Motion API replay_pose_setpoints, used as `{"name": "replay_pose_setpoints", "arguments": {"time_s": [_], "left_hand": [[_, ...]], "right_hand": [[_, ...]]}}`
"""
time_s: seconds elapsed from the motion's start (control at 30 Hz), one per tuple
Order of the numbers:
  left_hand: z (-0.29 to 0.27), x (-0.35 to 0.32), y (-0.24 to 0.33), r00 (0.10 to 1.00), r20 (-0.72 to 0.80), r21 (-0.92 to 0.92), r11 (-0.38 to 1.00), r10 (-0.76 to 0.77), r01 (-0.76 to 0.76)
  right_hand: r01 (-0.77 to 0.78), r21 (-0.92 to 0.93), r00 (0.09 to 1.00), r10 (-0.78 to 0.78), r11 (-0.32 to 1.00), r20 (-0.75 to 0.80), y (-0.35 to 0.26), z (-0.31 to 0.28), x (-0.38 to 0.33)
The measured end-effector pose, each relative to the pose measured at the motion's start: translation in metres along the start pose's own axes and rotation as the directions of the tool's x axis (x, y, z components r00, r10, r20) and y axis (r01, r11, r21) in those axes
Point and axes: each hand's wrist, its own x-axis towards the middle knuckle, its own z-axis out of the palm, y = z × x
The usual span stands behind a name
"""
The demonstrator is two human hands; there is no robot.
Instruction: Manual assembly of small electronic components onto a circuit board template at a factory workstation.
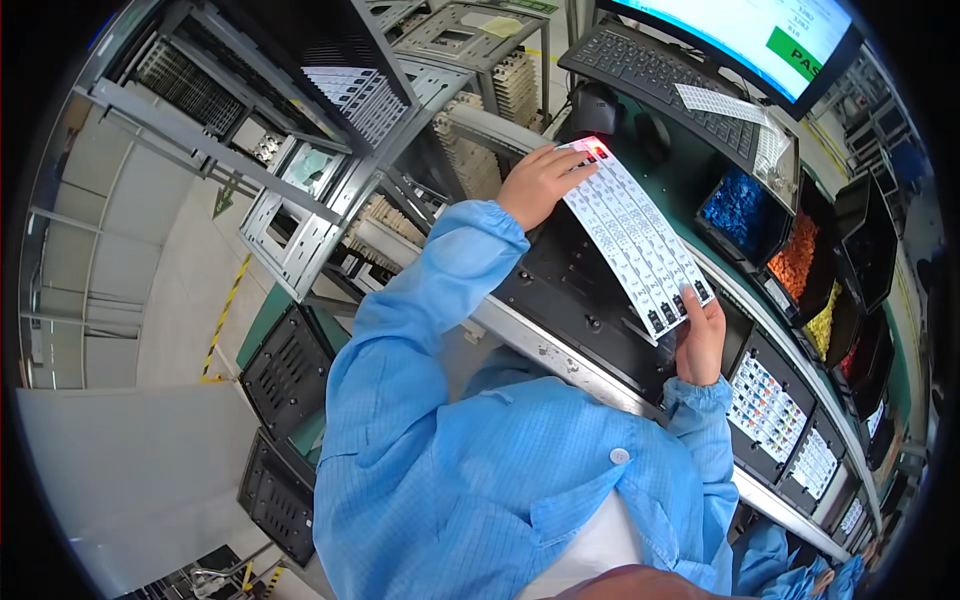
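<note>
A long white panel of small circuit boards [634, 232] is held over the black fixture [578, 292] on the bench. My left hand [541, 182] grips the panel's far end, where a red light spot glows on it. My right hand [700, 340] grips its near end at the row of dark parts. Both arms wear blue smock sleeves. The panel hangs tilted, slightly above the fixture.
A keyboard [660, 78] and a monitor [770, 35] stand beyond the panel. Bins of blue [738, 205], orange [797, 255] and yellow [822, 322] parts line the right. Trays of small boards [765, 408] sit near right. Metal racks [330, 120] stand at left.
</note>
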Motion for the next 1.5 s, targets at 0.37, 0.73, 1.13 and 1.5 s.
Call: {"name": "replay_pose_setpoints", "arguments": {"time_s": [0.37,0.73,1.13,1.5], "left_hand": [[-0.002,0.0,-0.004,0.996,-0.085,0.043,0.999,0.019,-0.015],[0.01,0.006,-0.011,0.995,-0.051,0.102,0.991,0.086,-0.081],[-0.042,-0.061,0.092,0.937,0.042,-0.085,0.933,-0.347,0.349],[-0.013,-0.088,0.097,0.939,0.097,0.091,0.943,-0.329,0.32]], "right_hand": [[0.227,-0.052,0.974,-0.226,0.973,0.027,-0.003,-0.016,-0.009],[0.501,-0.865,0.693,-0.579,-0.041,0.429,-0.017,-0.021,-0.005],[0.055,-0.435,0.969,-0.153,0.899,-0.194,0.014,-0.076,-0.077],[0.075,-0.588,0.968,-0.199,0.805,-0.149,0.041,-0.086,-0.03]]}}
